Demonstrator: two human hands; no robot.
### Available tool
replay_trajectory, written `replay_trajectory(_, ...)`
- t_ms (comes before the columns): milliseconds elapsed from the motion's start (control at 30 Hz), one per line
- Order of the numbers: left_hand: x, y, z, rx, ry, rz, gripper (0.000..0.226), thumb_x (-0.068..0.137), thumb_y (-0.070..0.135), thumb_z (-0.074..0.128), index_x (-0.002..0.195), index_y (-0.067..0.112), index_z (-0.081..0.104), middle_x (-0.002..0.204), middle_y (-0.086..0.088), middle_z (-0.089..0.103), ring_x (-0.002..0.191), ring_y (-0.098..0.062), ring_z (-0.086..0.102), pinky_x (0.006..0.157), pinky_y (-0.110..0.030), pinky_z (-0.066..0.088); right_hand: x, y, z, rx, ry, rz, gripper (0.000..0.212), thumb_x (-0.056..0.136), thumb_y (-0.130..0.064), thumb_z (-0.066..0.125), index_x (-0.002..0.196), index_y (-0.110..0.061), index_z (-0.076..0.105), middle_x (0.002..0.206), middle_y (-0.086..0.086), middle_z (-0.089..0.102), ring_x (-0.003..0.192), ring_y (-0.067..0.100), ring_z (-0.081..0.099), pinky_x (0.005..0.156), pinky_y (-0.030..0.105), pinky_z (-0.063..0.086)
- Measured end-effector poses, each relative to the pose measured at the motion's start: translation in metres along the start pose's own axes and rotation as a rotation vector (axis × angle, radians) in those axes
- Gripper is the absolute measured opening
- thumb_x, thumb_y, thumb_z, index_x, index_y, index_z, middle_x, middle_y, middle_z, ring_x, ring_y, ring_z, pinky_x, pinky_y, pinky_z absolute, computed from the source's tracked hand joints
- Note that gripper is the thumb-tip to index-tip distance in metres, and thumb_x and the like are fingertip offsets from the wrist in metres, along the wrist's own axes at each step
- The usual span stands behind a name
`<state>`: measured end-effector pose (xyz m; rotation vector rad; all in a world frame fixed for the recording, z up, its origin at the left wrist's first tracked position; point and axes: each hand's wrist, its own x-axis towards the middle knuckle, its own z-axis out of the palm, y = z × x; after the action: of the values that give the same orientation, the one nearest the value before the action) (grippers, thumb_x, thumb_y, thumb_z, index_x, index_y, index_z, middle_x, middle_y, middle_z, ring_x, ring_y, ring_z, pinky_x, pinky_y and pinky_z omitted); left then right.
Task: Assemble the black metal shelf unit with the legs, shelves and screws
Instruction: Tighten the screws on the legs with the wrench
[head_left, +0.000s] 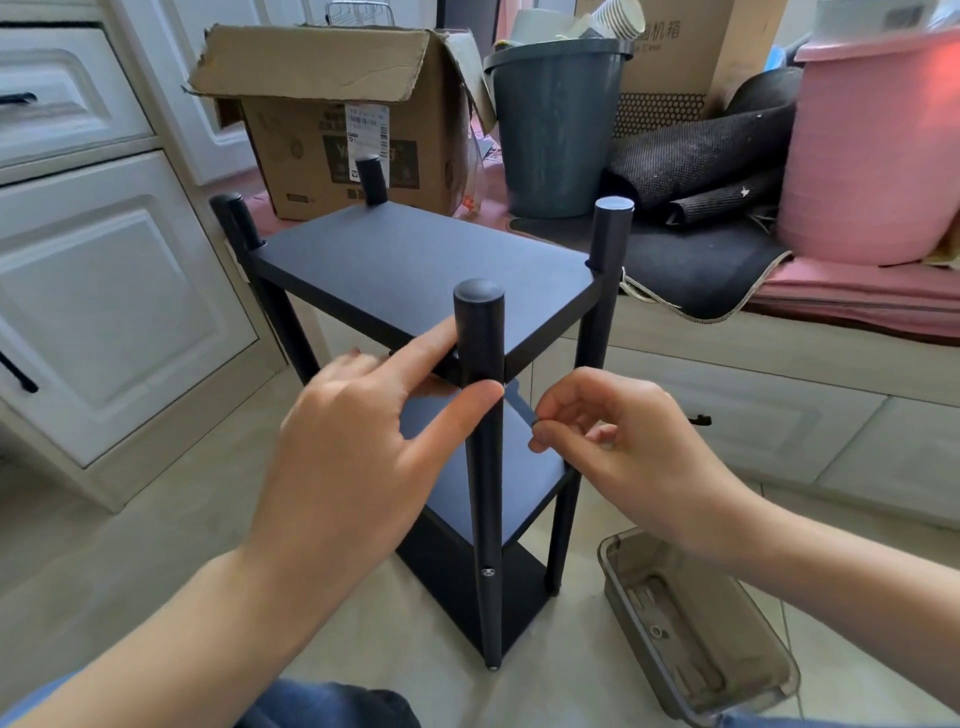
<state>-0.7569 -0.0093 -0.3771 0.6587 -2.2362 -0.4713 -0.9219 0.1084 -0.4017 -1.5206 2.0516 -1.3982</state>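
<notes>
While left hand (358, 441) steadies leg (480, 364), carton (675, 47) reads "机箱".

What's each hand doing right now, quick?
Left hand: open, straight forefinger and thumb bracing the front leg at the top shelf.
Right hand: fingers pinching something small and dark beside that leg, probably a screw; too small to tell.
</notes>
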Motion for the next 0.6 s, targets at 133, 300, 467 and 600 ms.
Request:
replay_trajectory(133,0.005,-0.004,0.003,0.238,0.144,0.199,0.053,0.093,0.058,0.051,0.126,0.021,0.070,0.089,-0.001,0.050,0.091,-0.019,0.041,0.075,-0.040,0.043,-0.001,0.000,0.001,-0.009,-0.023,0.010,0.011,0.090,-0.011,0.067,0.088,-0.022,0.064,0.077,-0.013,0.071,0.079,0.007,0.064,0.070,0.013,0.048)
replay_trajectory(300,0.007,-0.008,0.009,0.142,0.053,0.283,0.052,0.098,0.050,0.047,0.127,0.012,0.067,0.138,-0.009,0.053,0.137,-0.024,0.040,0.112,-0.047,0.038,0.000,0.000,0.000,-0.030,-0.020,0.002,0.013,0.091,-0.009,0.066,0.090,-0.022,0.062,0.080,-0.012,0.070,0.078,0.002,0.062,0.072,0.010,0.046)
replay_trajectory(467,0.009,-0.013,0.012,0.023,-0.064,0.259,0.063,0.102,0.058,0.033,0.144,0.016,0.053,0.151,0.013,0.039,0.151,-0.011,0.026,0.125,-0.033,0.014,0.003,0.000,-0.001,-0.071,-0.013,-0.020,0.014,0.091,-0.008,0.066,0.090,-0.023,0.064,0.079,-0.014,0.070,0.081,0.006,0.062,0.074,0.015,0.048)
replay_trajectory(600,0.011,-0.014,0.011,-0.013,-0.061,0.254,0.058,0.101,0.053,0.040,0.143,0.016,0.055,0.151,0.009,0.045,0.149,-0.012,0.030,0.125,-0.035,0.014,0.004,0.001,-0.001,-0.075,0.004,-0.035,0.013,0.091,-0.008,0.065,0.091,-0.020,0.064,0.080,-0.012,0.069,0.081,0.005,0.062,0.074,0.013,0.048)
